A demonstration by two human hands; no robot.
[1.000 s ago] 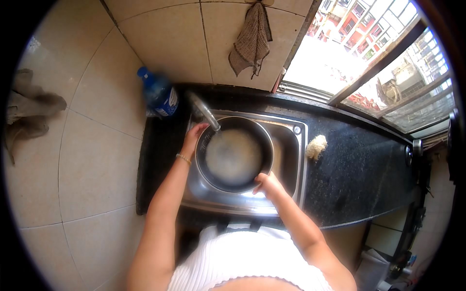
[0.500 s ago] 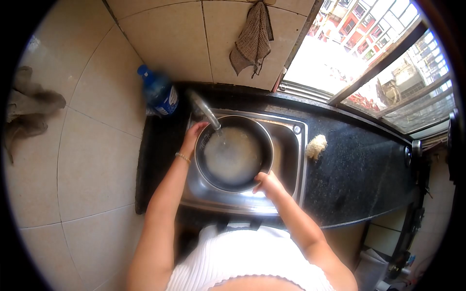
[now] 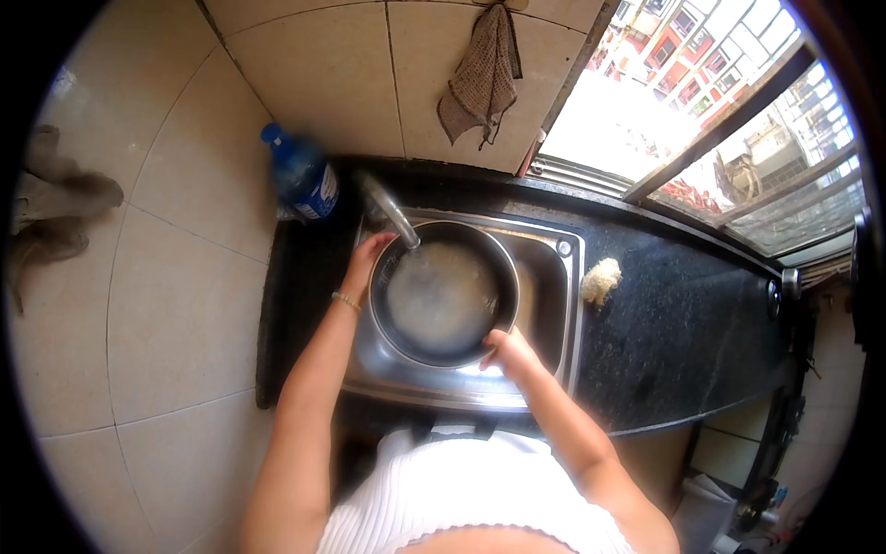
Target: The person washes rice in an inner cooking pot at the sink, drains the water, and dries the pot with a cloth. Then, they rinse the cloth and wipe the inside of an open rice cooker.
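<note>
A round dark inner pot (image 3: 394, 337) with a pale rim, like that of a rice cooker, is held level over the steel sink (image 3: 480, 399). Cloudy whitish water (image 3: 438, 300) fills its lower part; anything beneath the surface is too blurred to tell. My left hand (image 3: 370, 251) grips the rim at the upper left, its fingers partly hidden by the pot. At the lower right my right hand (image 3: 506, 350) clasps the rim, thumb on top. The tap (image 3: 395, 214) reaches over the pot's upper left edge, and no clear stream shows beneath its mouth.
On the black counter (image 3: 683, 323), a pale loofah-like scrubber (image 3: 602, 281) lies right of the sink. A blue bottle (image 3: 303, 175) stands in the back left corner. One brown mesh cloth (image 3: 482, 78) hangs on the tiled wall, beside a barred window (image 3: 738, 120).
The water stream that fell from the tap into the pot is no longer visible. Both hands and the pot have stayed nearly in place.
</note>
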